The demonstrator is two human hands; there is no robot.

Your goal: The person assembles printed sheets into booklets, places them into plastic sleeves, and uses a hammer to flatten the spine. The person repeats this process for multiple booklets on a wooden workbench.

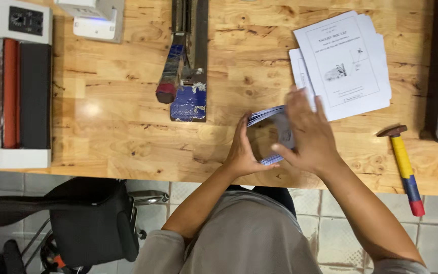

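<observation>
A: What do my hands hold?
B: My left hand [242, 149] and right hand [307, 132] hold a bent stack of paper [272, 134] just above the desk [128, 127], fingers clamped on its edges.
A: What lies nearby?
B: Printed sheets [345, 63] just beyond my right hand; a hammer [404, 167] to the right; a metal tool with blue tape [186, 76] beyond my left hand.

Two bare hands, the left hand [243, 152] and the right hand [305, 133], are showing over the wooden worktop [117, 122]. One hammer with a yellow, blue and red handle [404, 167] is lying near its right edge, and one black office chair [92, 220] is standing below its front edge.
</observation>
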